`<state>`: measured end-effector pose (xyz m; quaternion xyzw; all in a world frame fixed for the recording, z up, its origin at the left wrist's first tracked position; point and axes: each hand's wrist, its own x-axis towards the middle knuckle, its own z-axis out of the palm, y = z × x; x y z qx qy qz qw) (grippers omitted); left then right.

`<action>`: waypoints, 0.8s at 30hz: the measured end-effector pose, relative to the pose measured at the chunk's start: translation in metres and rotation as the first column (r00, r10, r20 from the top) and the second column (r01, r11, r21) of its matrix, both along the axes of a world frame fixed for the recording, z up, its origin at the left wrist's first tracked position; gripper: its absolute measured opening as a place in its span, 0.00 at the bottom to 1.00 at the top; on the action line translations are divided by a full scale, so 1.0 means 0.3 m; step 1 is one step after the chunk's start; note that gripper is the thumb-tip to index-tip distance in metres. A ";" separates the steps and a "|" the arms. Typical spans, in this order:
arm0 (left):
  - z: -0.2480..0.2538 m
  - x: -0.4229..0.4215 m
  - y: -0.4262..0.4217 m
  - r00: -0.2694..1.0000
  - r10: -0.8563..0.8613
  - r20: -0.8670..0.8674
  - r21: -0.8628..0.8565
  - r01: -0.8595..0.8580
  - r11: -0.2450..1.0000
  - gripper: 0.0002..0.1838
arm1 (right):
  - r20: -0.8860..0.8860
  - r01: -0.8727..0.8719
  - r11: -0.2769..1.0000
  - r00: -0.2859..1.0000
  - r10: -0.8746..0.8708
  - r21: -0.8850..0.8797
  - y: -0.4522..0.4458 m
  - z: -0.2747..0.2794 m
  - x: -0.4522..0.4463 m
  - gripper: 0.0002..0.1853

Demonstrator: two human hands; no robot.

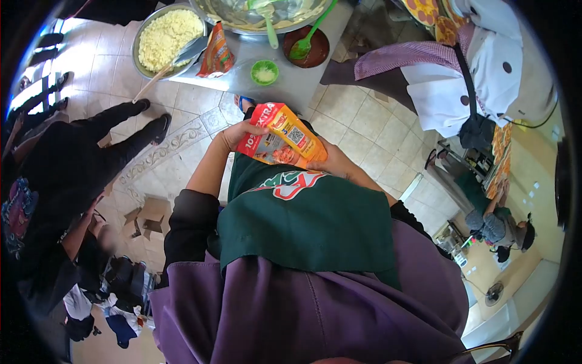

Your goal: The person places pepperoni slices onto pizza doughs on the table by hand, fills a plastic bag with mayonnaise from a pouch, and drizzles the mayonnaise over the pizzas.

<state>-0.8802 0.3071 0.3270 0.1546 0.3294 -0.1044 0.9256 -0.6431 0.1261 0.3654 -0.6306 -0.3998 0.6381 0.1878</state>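
Note:
In front of my green apron, both hands hold a red and yellow food pouch (280, 136), printed "EXTRA" and with a square code on its front. My left hand (241, 133) grips its left side with the fingers closed on it. Around the lower right edge is my right hand (327, 158), also closed on the pouch. Just beyond, on the metal table (239, 67), stand a small green bowl (265, 72) with pale shreds and an opened orange packet (217, 53).
A metal bowl of pale yellow crumbly food (171, 39) holds a spatula. Behind are a large mixing bowl (236, 27) and a brown bowl (315, 51) with a green spoon. A person in white (479, 79) stands right; people in black (54, 158) stand left, near cardboard boxes (148, 217).

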 end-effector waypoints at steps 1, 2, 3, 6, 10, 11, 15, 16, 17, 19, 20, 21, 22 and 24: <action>0.007 -0.008 -0.004 1.000 0.021 -0.013 0.018 -0.021 1.000 0.27 | -0.019 0.063 0.998 0.998 -0.062 0.029 0.000 -0.014 -0.014 0.41; 0.009 -0.016 -0.003 0.999 0.041 -0.026 0.037 -0.041 0.998 0.27 | -0.021 0.053 0.998 0.998 -0.053 0.027 0.002 -0.025 -0.022 0.41; 0.003 -0.026 -0.001 0.998 0.049 -0.027 0.035 -0.048 0.998 0.27 | 0.002 0.076 0.997 0.997 -0.076 0.019 0.010 -0.025 -0.033 0.41; -0.010 -0.038 0.014 0.998 0.065 -0.002 0.024 -0.065 0.998 0.26 | 0.030 0.105 0.994 0.994 -0.105 -0.014 0.043 -0.006 -0.061 0.41; 0.029 -0.037 0.043 0.995 0.077 0.055 -0.036 -0.075 0.997 0.25 | -0.007 0.211 0.972 0.977 -0.212 -0.106 0.092 0.052 -0.100 0.37; 0.012 -0.037 0.042 0.994 0.083 0.071 -0.055 -0.079 0.995 0.24 | -0.005 0.211 0.971 0.977 -0.213 -0.109 0.093 0.051 -0.106 0.37; 0.010 -0.015 0.064 0.992 0.078 0.099 -0.057 -0.073 0.996 0.24 | -0.076 0.273 0.939 0.953 -0.294 -0.209 0.121 0.077 -0.122 0.28; 0.012 -0.008 0.070 0.992 0.078 0.101 -0.060 -0.072 0.996 0.24 | -0.094 0.301 0.933 0.941 -0.324 -0.197 0.130 0.088 -0.127 0.26; 0.013 0.000 0.076 0.991 0.072 0.113 -0.046 -0.068 0.997 0.25 | -0.091 0.302 0.932 0.942 -0.324 -0.199 0.133 0.081 -0.125 0.26; 0.000 0.007 0.087 0.990 0.069 0.124 -0.036 -0.065 0.997 0.25 | -0.053 0.343 0.931 0.935 -0.352 -0.125 0.134 0.051 -0.122 0.20; -0.016 0.011 0.092 0.989 0.078 0.122 -0.028 -0.075 0.997 0.26 | -0.051 0.342 0.931 0.935 -0.350 -0.131 0.137 0.034 -0.123 0.20; -0.026 0.017 0.097 0.989 0.088 0.121 -0.021 -0.086 0.996 0.26 | -0.038 0.389 0.918 0.919 -0.392 -0.077 0.150 0.025 -0.132 0.18; -0.029 0.027 0.102 0.990 0.090 0.108 -0.014 -0.089 0.996 0.26 | -0.025 0.432 0.902 0.901 -0.432 -0.024 0.159 0.025 -0.135 0.16; -0.060 0.044 0.102 0.989 0.140 0.057 0.012 -0.141 0.990 0.24 | 0.010 0.389 0.921 0.921 -0.389 0.035 0.185 0.010 -0.126 0.14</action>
